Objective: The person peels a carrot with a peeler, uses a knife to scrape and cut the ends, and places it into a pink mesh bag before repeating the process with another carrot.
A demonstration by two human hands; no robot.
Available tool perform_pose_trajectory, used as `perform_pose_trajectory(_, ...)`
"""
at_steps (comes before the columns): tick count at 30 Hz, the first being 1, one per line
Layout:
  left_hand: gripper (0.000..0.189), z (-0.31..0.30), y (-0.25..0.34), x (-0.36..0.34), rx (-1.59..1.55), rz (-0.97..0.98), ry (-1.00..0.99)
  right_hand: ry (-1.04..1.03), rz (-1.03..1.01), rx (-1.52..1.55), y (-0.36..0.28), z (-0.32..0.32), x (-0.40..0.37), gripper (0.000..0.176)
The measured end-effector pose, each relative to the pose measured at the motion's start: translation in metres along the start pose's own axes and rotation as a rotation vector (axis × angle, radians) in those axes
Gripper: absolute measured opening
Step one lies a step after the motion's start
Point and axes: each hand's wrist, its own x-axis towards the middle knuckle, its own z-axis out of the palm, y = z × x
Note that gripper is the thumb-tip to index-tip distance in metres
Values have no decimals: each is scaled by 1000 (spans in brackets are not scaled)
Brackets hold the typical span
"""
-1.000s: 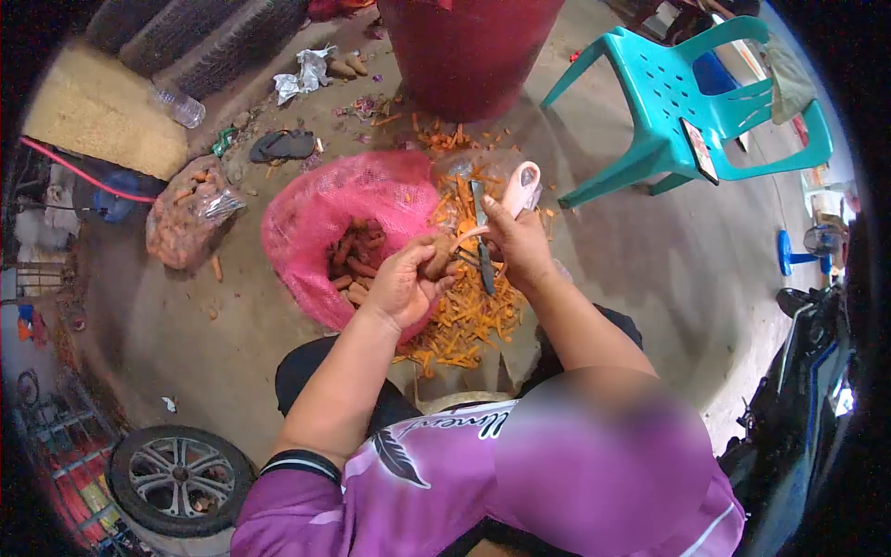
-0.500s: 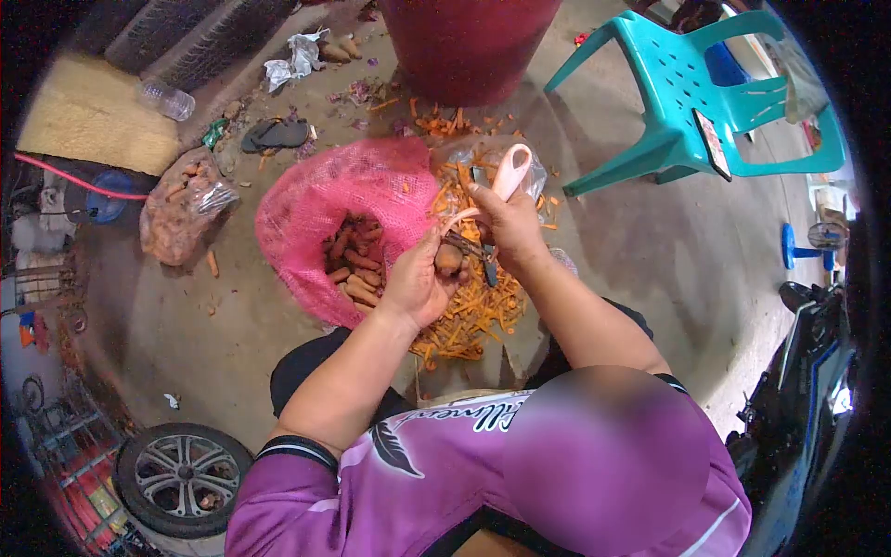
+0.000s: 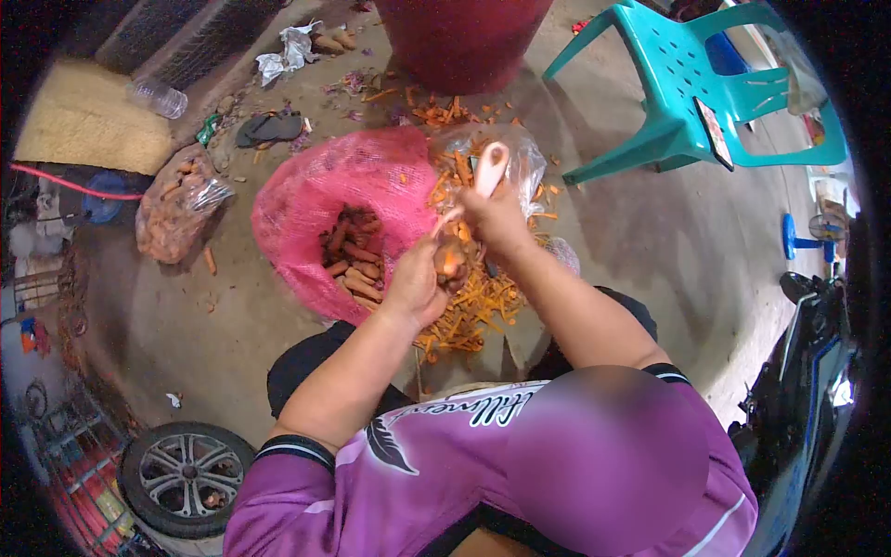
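Note:
My left hand [image 3: 418, 283] is wrapped round a brown root [image 3: 451, 261] with an orange peeled patch on it. In my right hand [image 3: 495, 218] is a peeler with a pale pink handle [image 3: 491, 167], its working end over the root. Both hands are close together above a heap of orange peelings [image 3: 483, 311]. Just left of them lies an open pink mesh sack [image 3: 306, 204] with several brown roots [image 3: 357, 251] inside. Clear plastic [image 3: 526, 162] shows behind my right hand.
A red tub [image 3: 459, 46] stands ahead, a green plastic chair [image 3: 664, 84] at the right with a phone [image 3: 713, 133] on it. At left are a bag of roots [image 3: 176, 209], a dark sandal [image 3: 269, 129] and a wheel [image 3: 188, 478]. A motorcycle [image 3: 803, 371] is far right.
My right hand and the peeler have moved slightly left and nearer the root. An orange patch now shows on the root, which looked brown before.

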Motion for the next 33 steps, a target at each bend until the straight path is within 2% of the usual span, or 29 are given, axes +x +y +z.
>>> perform_pose_trajectory(2,28,-1,-3,-2,-14,-21,-98,149,19,-71,13,-19,29,16)
perform_pose_trajectory(3,29,-2,-1,-2,-43,-27,-82,169,-12,8,25,-27,42,17)
perform_pose_trajectory(5,30,-4,5,-1,-112,-30,-49,137,31,44,6,-21,27,19)
perform_pose_trajectory(8,30,0,11,-1,-82,1,9,18,-21,71,-1,-6,4,21)
perform_pose_trajectory(11,30,18,8,-5,-35,49,175,-127,-71,-28,5,3,-10,20)
perform_pose_trajectory(12,30,12,4,-2,-1,49,130,-151,-52,16,6,6,-14,20)
perform_pose_trajectory(15,29,-13,-8,7,72,30,-37,31,-82,126,4,-1,1,18)
perform_pose_trajectory(16,29,-17,-6,7,77,15,-116,132,-121,-32,14,-9,18,17)
perform_pose_trajectory(17,29,-19,-5,7,84,-1,-196,151,-30,24,12,-15,23,15)
perform_pose_trajectory(19,28,-15,-3,5,43,20,-42,140,21,108,5,-16,18,16)
perform_pose_trajectory(20,28,-10,-1,4,18,32,35,89,0,101,3,-13,12,17)
perform_pose_trajectory(23,27,13,7,-3,-57,74,49,-55,-44,92,1,1,-11,18)
perform_pose_trajectory(26,27,1,0,8,-126,52,36,-167,-44,58,-1,5,-23,19)
perform_pose_trajectory(29,29,11,1,1,-31,90,23,-113,-21,108,8,4,-11,19)
perform_pose_trajectory(32,30,-13,-11,9,67,47,-22,97,10,2,15,-14,18,17)
perform_pose_trajectory(33,29,-14,-11,10,72,34,-14,182,-8,53,26,-21,33,15)
